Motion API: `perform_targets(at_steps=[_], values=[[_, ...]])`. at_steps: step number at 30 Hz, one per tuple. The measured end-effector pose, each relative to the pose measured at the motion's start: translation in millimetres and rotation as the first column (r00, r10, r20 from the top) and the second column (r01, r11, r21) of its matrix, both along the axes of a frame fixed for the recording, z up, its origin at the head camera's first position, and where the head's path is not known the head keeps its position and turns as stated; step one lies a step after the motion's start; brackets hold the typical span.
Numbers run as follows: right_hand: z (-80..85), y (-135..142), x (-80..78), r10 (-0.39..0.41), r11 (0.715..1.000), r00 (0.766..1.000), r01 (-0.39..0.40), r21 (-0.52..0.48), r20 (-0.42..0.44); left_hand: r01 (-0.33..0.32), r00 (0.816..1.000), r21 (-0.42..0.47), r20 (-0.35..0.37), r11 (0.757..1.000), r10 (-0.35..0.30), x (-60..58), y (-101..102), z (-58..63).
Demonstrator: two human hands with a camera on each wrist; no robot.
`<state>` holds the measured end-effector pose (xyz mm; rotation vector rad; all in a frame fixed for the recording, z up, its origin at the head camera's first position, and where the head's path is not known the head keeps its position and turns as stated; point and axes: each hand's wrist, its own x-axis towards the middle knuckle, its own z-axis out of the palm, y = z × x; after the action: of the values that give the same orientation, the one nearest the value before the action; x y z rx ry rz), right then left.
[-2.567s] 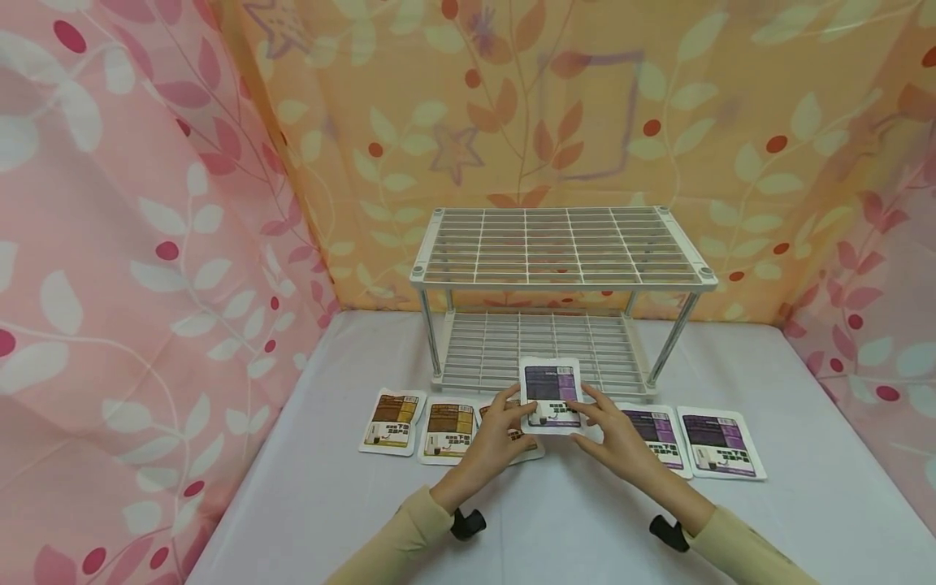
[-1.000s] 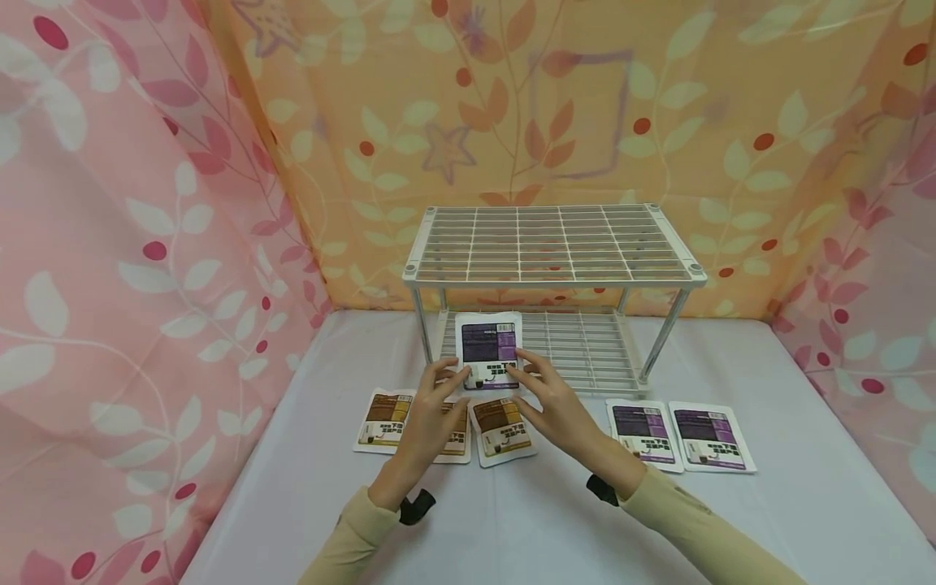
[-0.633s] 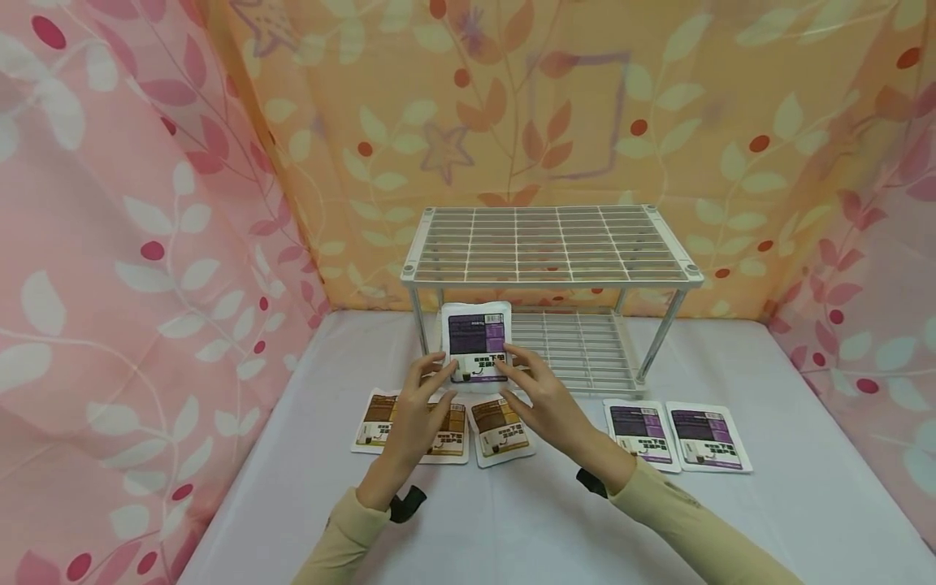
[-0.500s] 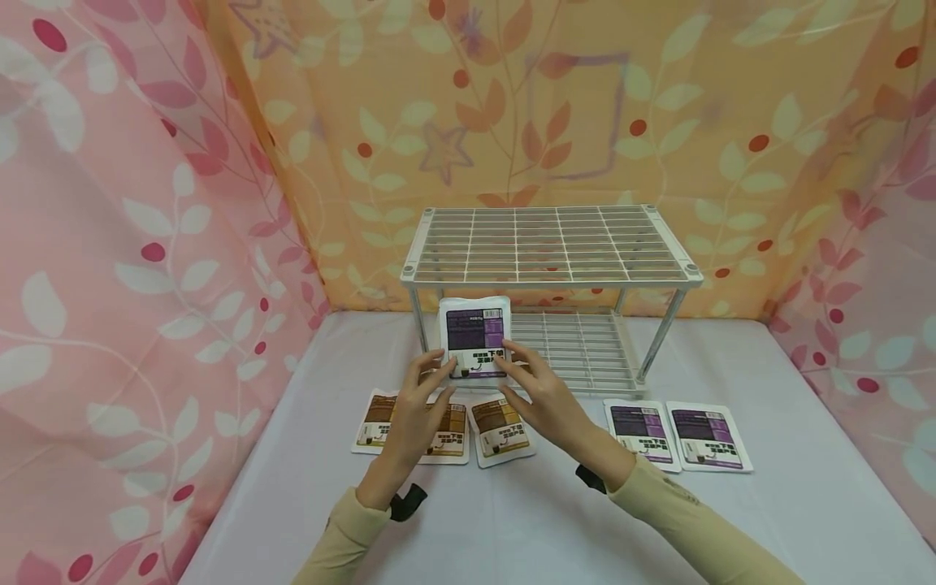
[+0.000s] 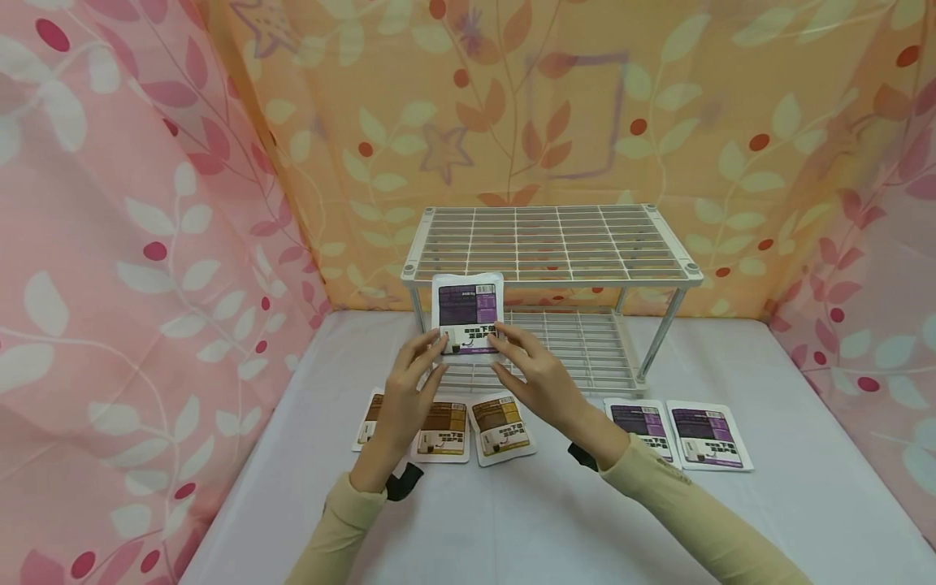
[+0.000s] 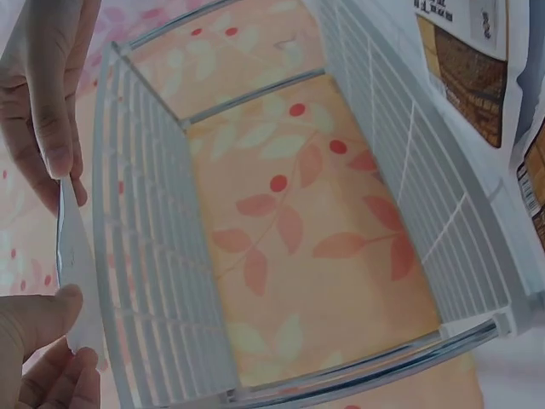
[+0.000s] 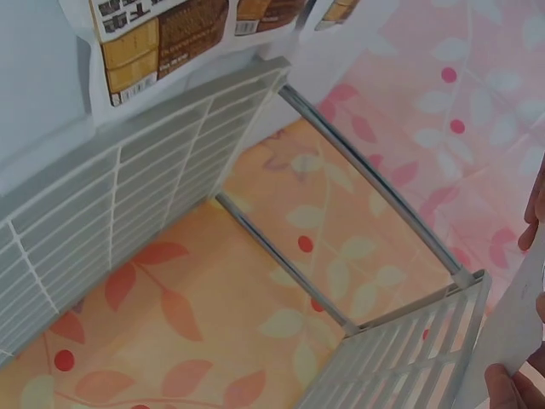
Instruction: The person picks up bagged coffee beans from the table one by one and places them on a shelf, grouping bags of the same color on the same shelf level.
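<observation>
Held purple pouch (image 5: 468,313): in the air, before the left part of the rack, printed face toward the person; in the head view it overlaps the front bar of the upper shelf, but whether they touch I cannot tell.
Left hand (image 5: 405,394): clamped on the pouch at its left edge, in a pinch of thumb and fingers.
Right hand (image 5: 539,378): clamped likewise on the right edge.
Good handling: in my judgement, both hands should rise evenly, so the pouch stays level; the pinch should be light, because such a packet may bend, and the fingertips should pass clear of the bar.
Upper shelf (image 5: 585,284): white grid, just beside the pouch.
Lower shelf (image 5: 614,393): similar grid, below and behind the hands.
Brown pouches (image 5: 503,428): three, flat before the rack, the leftmost partly hidden by the left hand.
Other purple pouches (image 5: 709,436): two, side by side, farther right.
Surface (image 5: 512,528): white, under everything.
</observation>
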<state>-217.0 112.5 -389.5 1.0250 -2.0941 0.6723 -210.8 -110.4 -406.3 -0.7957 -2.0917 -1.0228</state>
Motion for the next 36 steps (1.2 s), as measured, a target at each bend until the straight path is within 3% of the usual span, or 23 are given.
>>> perform_targets(at_steps=[6, 24, 36], values=[[10.8, -4.1, -5.8, 0.004, 1.000, 1.000, -0.004, -0.001, -0.025, -0.003, 0.998, 0.012, -0.070, 1.000, 0.003, -6.5, -3.0, 8.9], [39.0, -13.0, -31.7, -0.013, 1.000, 0.998, 0.013, 0.002, -0.062, -0.051, 0.993, -0.006, -0.110, 0.999, 0.050, -31.8, -6.0, 35.9], [50.1, -20.5, -47.4, -0.039, 0.999, 0.998, 0.040, 0.016, -0.049, -0.102, 0.993, -0.044, -0.058, 0.994, 0.100, -48.2, -9.6, 48.4]])
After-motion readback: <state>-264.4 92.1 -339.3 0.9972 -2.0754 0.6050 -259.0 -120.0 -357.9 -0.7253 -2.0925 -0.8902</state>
